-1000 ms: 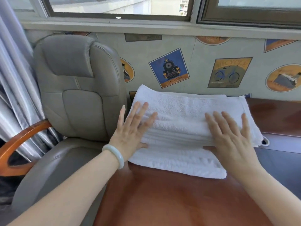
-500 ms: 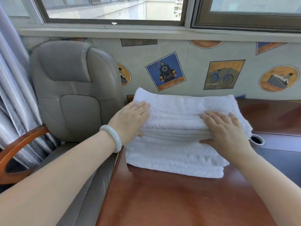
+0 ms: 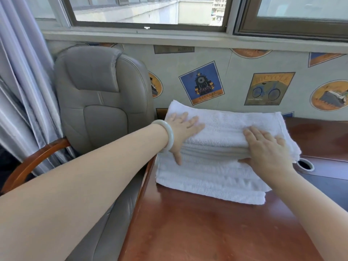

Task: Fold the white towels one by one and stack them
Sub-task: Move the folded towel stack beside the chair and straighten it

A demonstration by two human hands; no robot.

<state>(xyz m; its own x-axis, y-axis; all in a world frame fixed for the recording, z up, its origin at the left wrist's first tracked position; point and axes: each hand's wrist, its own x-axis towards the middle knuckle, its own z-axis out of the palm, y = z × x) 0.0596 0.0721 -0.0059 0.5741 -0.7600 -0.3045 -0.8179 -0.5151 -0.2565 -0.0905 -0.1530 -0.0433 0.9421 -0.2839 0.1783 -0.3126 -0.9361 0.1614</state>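
Two hands press the stack of white towels: left hand fingers flat and released on its top left end, right hand fingers likewise at right, thumbs against the front edge

Chair: grey leather, at 9 o'clock beside the desk.
Curtain: grey, 10 o'clock.
Grommet hole: desk, 3 o'clock.

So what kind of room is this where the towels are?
Probably a study or home office, though I can't be sure. There's a wooden desk with a padded grey chair beside it, under a window. The wall has train and bicycle pictures. The towels sit stacked on the desk.
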